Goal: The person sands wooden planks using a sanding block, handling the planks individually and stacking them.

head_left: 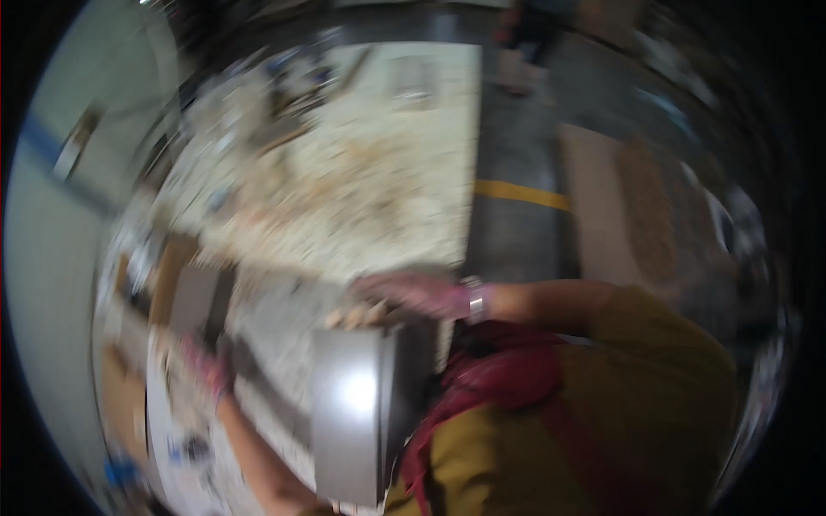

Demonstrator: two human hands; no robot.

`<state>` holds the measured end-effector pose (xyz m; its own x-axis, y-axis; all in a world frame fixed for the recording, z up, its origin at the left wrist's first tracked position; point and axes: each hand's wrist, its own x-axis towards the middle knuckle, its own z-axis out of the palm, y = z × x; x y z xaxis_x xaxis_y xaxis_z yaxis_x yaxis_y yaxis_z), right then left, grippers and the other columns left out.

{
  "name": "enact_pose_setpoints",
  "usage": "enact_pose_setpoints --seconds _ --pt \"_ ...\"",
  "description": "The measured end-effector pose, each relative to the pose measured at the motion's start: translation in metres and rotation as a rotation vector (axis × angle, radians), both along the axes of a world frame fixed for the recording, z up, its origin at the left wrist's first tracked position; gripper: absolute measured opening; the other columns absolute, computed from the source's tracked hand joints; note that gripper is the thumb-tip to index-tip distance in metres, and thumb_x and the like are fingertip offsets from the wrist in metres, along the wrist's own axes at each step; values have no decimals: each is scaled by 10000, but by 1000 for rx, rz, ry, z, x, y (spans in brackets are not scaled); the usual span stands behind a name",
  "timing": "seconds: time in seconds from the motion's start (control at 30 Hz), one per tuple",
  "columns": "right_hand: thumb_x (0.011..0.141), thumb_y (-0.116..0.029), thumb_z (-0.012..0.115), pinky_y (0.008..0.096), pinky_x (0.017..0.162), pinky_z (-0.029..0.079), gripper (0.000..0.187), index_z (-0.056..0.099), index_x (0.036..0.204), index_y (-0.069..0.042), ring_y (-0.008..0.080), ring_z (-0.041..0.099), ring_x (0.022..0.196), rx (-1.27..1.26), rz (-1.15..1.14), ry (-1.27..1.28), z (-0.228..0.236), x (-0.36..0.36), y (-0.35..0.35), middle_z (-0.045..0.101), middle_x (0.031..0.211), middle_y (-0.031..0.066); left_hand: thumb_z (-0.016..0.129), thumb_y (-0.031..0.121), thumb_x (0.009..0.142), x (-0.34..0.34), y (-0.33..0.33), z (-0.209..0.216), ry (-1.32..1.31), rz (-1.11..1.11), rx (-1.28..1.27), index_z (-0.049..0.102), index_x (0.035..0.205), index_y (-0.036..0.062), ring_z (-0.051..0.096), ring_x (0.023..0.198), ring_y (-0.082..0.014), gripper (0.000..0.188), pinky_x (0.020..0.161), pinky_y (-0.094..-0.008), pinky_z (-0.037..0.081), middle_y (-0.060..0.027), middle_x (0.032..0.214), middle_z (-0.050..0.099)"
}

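Motion blur softens the whole view. My right hand (413,291), in a pinkish glove with a metal band at the wrist, reaches across just beyond the top end of a shiny grey metal box-like piece (346,413). Several tan lumps (357,316) lie between that hand and the metal; whether they are fingertips or loose bits I cannot tell. Smeared fingers hide its grip. On the left, my left hand (206,368), also in a pink glove, is beside a second grey box-like piece (196,301). Its fingers are too blurred to show a hold.
A pale board or tabletop (430,155) strewn with brown dust spreads ahead, with cluttered items (292,95) at its far left. Open cardboard boxes (129,396) stand at left. Another person (520,52) is at the far right, near a yellow floor line (520,193).
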<state>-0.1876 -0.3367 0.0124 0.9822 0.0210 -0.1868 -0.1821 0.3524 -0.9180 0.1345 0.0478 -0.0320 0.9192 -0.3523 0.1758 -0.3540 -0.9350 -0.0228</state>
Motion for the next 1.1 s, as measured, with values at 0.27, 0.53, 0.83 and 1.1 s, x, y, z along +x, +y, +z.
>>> enact_pose_setpoints --seconds 0.27,0.53,0.83,1.1 --pt "983 -494 500 313 1025 415 594 491 1352 -30 193 539 1197 -203 -145 -156 -21 -15 -16 603 1253 103 681 424 823 12 -41 6 -9 16 84 347 1493 81 357 1359 -402 824 1102 -434 351 -233 1502 331" --pt "990 -472 450 346 1059 388 549 529 1321 -42 251 533 1205 -405 -87 -7 -12 -11 -6 595 1259 134 689 346 810 17 12 -12 1 130 180 510 1371 89 554 1180 -360 643 975 -439 467 -186 1245 615" --pt "973 -379 522 385 925 506 490 552 1302 -17 239 605 1074 -470 35 19 10 16 -55 628 1190 158 798 227 747 -74 9 18 827 102 -865 540 1303 -41 663 919 -232 669 761 -333 515 -158 1068 698" --pt "906 -283 596 340 903 496 397 611 1207 -24 255 637 1008 -889 52 -189 -17 119 -42 661 1123 142 811 317 718 -123 5 31 101 -55 -91 392 1466 135 432 1302 -379 876 1078 -473 366 -191 1398 486"
